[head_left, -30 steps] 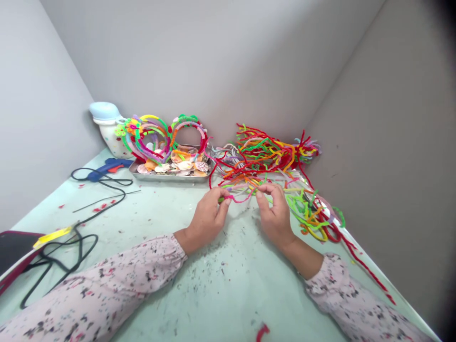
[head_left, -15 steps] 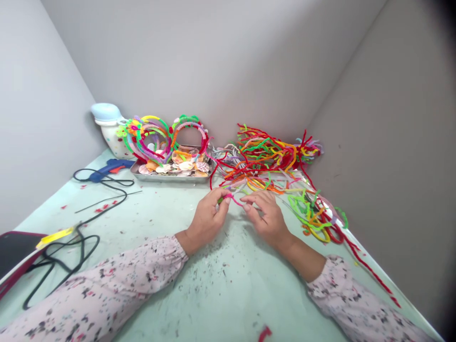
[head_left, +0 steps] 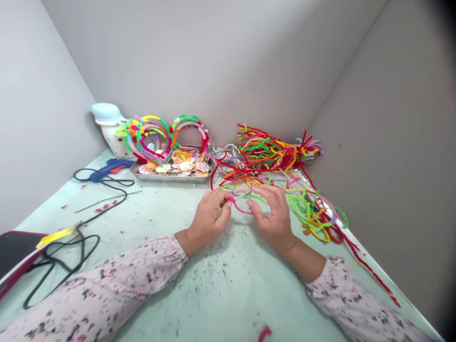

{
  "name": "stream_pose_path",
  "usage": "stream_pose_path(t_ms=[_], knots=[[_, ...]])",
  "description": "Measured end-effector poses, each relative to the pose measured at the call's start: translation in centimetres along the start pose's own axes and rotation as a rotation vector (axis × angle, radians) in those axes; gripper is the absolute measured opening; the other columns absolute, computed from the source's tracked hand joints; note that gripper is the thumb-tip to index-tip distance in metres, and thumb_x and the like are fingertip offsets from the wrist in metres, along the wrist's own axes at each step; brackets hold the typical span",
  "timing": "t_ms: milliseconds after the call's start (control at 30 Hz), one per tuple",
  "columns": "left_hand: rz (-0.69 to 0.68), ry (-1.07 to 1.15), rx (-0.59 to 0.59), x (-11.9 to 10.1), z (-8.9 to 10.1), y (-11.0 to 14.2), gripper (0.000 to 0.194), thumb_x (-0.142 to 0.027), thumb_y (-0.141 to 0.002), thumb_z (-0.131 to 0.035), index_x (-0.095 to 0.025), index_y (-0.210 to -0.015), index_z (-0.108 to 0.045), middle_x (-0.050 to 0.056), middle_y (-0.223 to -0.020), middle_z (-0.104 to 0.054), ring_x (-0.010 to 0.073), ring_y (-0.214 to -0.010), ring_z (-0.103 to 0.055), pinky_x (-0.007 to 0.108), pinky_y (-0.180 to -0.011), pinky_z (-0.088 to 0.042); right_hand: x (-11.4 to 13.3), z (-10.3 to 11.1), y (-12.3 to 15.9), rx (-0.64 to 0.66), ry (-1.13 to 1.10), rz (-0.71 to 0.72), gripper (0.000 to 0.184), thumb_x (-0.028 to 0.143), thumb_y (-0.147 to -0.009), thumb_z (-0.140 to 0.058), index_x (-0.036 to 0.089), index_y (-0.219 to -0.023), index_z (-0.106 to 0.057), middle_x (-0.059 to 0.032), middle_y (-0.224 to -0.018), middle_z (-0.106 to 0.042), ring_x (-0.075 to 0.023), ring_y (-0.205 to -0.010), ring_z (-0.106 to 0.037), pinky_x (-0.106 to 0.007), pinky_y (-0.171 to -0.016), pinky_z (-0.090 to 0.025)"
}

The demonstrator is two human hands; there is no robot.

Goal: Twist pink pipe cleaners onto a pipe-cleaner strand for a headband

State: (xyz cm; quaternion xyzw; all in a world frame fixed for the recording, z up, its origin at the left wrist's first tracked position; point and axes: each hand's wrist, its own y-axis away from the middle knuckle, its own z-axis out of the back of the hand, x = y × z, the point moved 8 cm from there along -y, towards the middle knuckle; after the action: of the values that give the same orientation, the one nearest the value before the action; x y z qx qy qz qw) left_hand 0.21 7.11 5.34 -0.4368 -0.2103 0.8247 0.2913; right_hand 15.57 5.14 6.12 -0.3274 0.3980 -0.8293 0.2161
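Curving from the left hand point(head_left: 209, 216) pinching it, a pink strand point(head_left: 239, 209) reaches the right hand point(head_left: 275, 218), grip unclear.

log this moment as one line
left hand: pinching pink pipe cleaner | right hand: near its end, grip unclear | metal tray: holds shells

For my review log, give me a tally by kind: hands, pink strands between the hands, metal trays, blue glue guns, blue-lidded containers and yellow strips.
Hands: 2 (left hand, right hand)
Pink strand between the hands: 1
Metal tray: 1
Blue glue gun: 1
Blue-lidded container: 1
Yellow strip: 1
Total: 7
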Motion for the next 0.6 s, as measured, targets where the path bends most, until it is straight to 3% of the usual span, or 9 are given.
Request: stream_pose_path(t_ms=[133, 333, 600], knots=[[-0.053, -0.007, 0.034, -0.60, -0.22, 0.06, 0.012, -0.017, -0.087, -0.044, -0.018, -0.091, -0.056, 0.004, -0.084, -0.062, 0.0180, -0.082, -0.055, 0.034, -0.081, -0.041, -0.05, -0.88, 0.05, 0.094, 0.009, 0.022, 0.023, 0.023, -0.083, -0.060, 0.030, -0.105, -0.063, -0.0037, -0.100, -0.064, -0.0229, -0.098, -0.057, -0.043, -0.088, -0.044], [0.003, 0.036, 0.047, -0.25, -0.18, -0.10, 0.013, -0.019, -0.090, -0.043, -0.017, -0.093, -0.055, 0.004, -0.089, -0.060, 0.0173, -0.087, -0.054, 0.032, -0.081, -0.041, -0.36, -0.99, 0.14, 0.088, -0.018, 0.005, 0.021, 0.023, -0.083, -0.061, 0.030, -0.102, -0.065, -0.0029, -0.098, -0.064, -0.0212, -0.095, -0.057, -0.042, -0.087, -0.045], [-0.026, 0.015, 0.056, -0.35, -0.21, -0.04, 0.015, -0.020, -0.091, -0.041, -0.017, -0.087, -0.055, 0.002, -0.082, -0.058, 0.0162, -0.082, -0.052, 0.032, -0.081, -0.038, -0.17, -1.08, 0.21, 0.104, -0.040, 0.021, 0.022, 0.022, -0.083, -0.061, 0.030, -0.103, -0.065, -0.0024, -0.097, -0.064, -0.0203, -0.095, -0.057, -0.040, -0.087, -0.044]])
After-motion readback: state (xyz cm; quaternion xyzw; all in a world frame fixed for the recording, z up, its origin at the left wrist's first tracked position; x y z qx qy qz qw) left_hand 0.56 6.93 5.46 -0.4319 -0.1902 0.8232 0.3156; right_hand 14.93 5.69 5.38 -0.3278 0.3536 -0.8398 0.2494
